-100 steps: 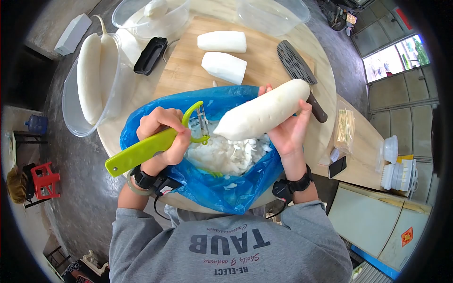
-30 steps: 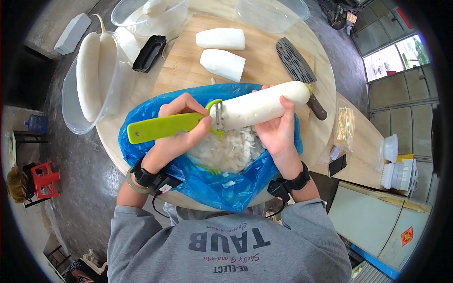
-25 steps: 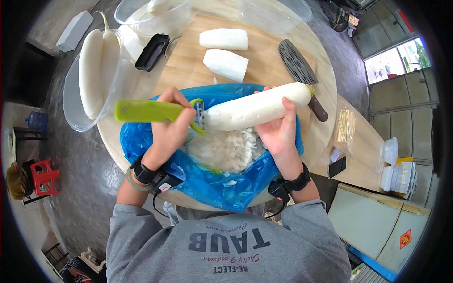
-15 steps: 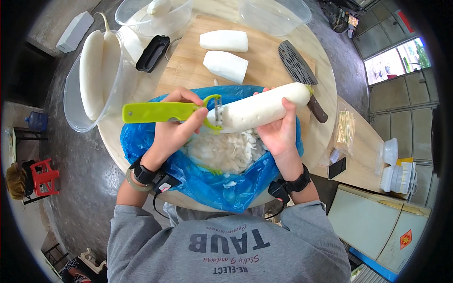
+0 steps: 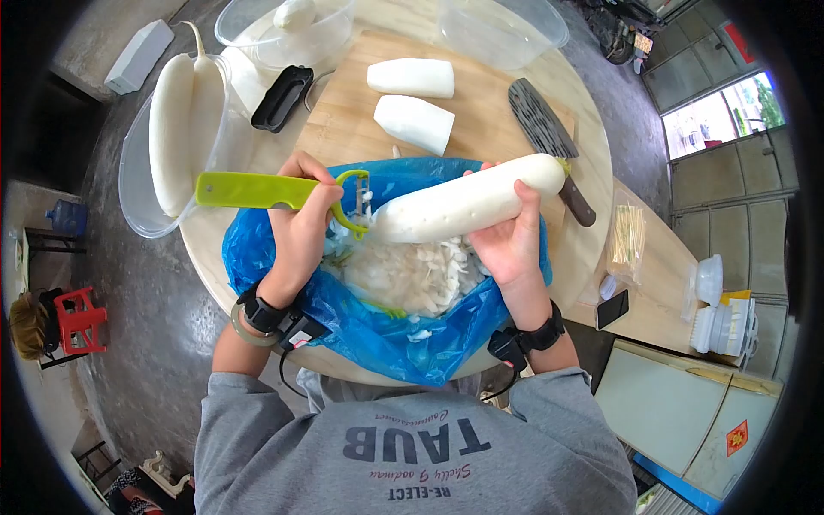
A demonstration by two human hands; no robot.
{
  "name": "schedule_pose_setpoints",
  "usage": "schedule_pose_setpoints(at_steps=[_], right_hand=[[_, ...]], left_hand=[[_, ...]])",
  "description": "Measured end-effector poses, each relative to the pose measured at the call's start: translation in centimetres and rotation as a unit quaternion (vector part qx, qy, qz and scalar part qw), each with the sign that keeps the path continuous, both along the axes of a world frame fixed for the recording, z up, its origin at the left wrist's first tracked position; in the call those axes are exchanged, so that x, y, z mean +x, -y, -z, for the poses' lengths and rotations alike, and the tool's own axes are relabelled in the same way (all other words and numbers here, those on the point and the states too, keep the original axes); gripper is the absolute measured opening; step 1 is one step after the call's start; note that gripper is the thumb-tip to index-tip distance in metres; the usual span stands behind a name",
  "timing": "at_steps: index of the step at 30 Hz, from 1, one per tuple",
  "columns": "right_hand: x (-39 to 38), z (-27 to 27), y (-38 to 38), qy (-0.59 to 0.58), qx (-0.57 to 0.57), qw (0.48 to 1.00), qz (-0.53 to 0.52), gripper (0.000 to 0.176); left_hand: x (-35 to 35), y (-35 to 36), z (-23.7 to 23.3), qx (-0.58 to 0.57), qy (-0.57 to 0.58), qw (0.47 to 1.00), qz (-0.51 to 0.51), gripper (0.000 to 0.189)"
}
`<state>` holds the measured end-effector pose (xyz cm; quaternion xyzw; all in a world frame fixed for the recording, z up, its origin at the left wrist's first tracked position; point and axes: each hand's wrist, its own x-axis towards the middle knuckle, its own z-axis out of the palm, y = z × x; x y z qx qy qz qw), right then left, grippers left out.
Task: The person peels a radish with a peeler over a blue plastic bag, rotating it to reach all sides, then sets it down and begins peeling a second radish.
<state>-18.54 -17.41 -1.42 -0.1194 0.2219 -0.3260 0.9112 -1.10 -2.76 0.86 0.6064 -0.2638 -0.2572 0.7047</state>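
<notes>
The right grip grasps a radish above a blue bag of shavings; the left grip clasps a green peeler (its blade near the radish's narrow end). Beyond, two cut pieces lie on a board.

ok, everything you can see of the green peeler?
The peeler is lime green, plastic-looking: long flat handle, small round mark near its butt, curved fork carrying a metal-looking blade. White bits show at the blade. The left hand grips it near the fork, over the blue bag, handle end pointing left. The fork is by the tip of the white radish; whether they touch, I can't tell.
</notes>
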Motion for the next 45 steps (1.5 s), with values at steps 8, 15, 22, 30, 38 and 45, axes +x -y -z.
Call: schedule_pose_setpoints(at_steps=[8,15,22,30,38,45], right_hand=[[0.0,0.0,0.0,-0.010,0.000,1.000,0.001,0.044],[0.1,-0.2,-0.3,-0.036,-0.025,0.999,0.005,0.044],[-0.1,-0.4,0.0,-0.018,0.003,1.000,-0.006,0.044],[0.0,-0.1,0.0,-0.021,-0.004,1.000,-0.003,0.042],[0.0,-0.3,-0.1,-0.020,-0.006,1.000,-0.006,0.042],[0.0,-0.3,-0.2,-0.026,-0.016,1.000,-0.006,0.040]], left_hand=[[-0.8,0.4,-0.3,0.025,-0.013,0.981,0.191,0.012],[-0.8,0.7,0.6,0.049,0.136,0.985,0.095,0.008],[0.1,0.0,0.1,0.019,-0.076,0.994,0.070,0.007],[-0.4,0.5,-0.2,0.018,-0.033,0.987,0.156,0.006],[-0.8,1.0,-0.4,0.045,0.134,0.976,0.163,0.011],[-0.4,0.4,0.7,0.019,0.092,0.993,0.076,0.004]])
